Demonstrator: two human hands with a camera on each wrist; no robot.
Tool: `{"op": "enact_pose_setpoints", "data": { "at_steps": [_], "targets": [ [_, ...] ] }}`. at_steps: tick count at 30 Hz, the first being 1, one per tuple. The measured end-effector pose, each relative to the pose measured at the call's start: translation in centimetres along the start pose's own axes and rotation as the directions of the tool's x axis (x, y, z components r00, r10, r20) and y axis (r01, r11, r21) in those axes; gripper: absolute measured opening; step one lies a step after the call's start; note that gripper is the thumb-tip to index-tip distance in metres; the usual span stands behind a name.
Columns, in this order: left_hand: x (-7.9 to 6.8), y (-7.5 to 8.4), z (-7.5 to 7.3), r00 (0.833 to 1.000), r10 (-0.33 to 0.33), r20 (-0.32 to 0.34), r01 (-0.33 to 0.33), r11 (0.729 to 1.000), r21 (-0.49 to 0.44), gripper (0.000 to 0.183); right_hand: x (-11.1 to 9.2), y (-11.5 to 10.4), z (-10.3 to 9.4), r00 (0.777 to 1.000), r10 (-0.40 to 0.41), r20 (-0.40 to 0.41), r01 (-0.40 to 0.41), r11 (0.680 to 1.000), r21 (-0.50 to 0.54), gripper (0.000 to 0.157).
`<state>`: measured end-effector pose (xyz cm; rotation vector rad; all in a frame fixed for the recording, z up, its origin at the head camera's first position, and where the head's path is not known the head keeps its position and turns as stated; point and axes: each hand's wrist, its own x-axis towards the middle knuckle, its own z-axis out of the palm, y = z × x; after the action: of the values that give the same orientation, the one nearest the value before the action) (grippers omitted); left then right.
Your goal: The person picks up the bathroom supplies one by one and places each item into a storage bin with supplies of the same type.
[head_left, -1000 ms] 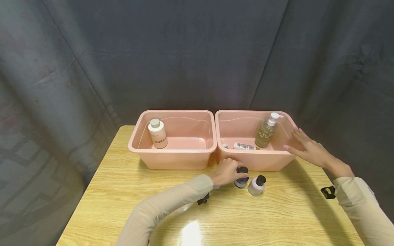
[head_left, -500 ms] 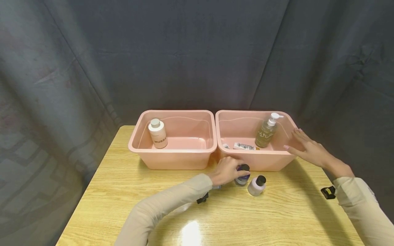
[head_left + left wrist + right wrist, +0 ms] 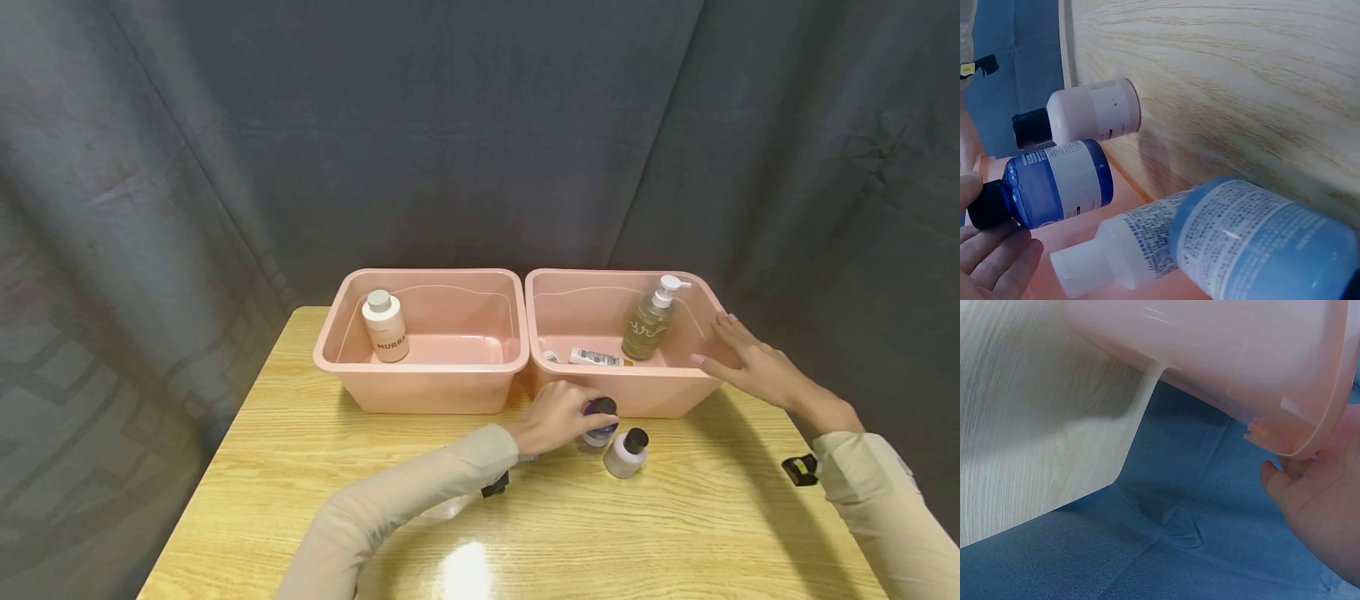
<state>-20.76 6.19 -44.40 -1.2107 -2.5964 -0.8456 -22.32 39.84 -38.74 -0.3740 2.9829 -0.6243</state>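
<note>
My left hand (image 3: 557, 417) pinches a small blue bottle (image 3: 1060, 184) by its black cap in front of the right bin. In the left wrist view its base looks slightly raised from the table. Beside it stands a pale pink bottle (image 3: 625, 458) with a black cap. A white-capped bottle (image 3: 1129, 244) and a larger light-blue bottle (image 3: 1260, 240) are close to the left hand; the left arm mostly hides them in the head view. My right hand (image 3: 761, 371) rests at the right end of the right pink bin (image 3: 615, 392), fingers extended along its rim.
The left pink bin (image 3: 427, 390) holds a white bottle (image 3: 386, 329). Inside the right bin are a pump bottle (image 3: 647, 325) and a white tube (image 3: 595, 357). Both bins stand at the back of the wooden table (image 3: 675, 533), before a dark curtain (image 3: 480, 133).
My left hand has shifted slightly to the right with the blue bottle, which has risen a little towards the right bin. The right hand stays in place.
</note>
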Motion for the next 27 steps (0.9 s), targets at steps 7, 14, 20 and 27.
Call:
{"op": "enact_pose_setpoints", "data": {
  "at_steps": [7, 14, 20, 27],
  "targets": [
    [0.0, 0.4, -0.3, 1.0, 0.016, -0.017, -0.017, 0.999, -0.033, 0.024, 0.1, -0.1, 0.0, 1.0, 0.007, 0.012, -0.007, 1.0, 0.003, 0.087],
    [0.0, 0.7, -0.6, 0.999, 0.027, -0.037, -0.028, 0.999, -0.045, 0.025, 0.1, 0.0, 0.0, 1.0, 0.013, 0.013, -0.013, 1.0, 0.009, 0.088],
    [0.0, 0.8, -1.0, 0.998, 0.044, -0.053, -0.048, 0.996, -0.08, 0.022, 0.0, -0.1, 0.0, 1.0, 0.014, 0.006, -0.014, 1.0, 0.009, 0.088],
    [0.1, 0.8, -1.2, 0.995, 0.063, -0.083, -0.07, 0.994, -0.081, 0.022, -0.1, 0.0, 0.0, 1.0, 0.009, 0.006, -0.009, 1.0, 0.015, 0.087]
  ]
}}
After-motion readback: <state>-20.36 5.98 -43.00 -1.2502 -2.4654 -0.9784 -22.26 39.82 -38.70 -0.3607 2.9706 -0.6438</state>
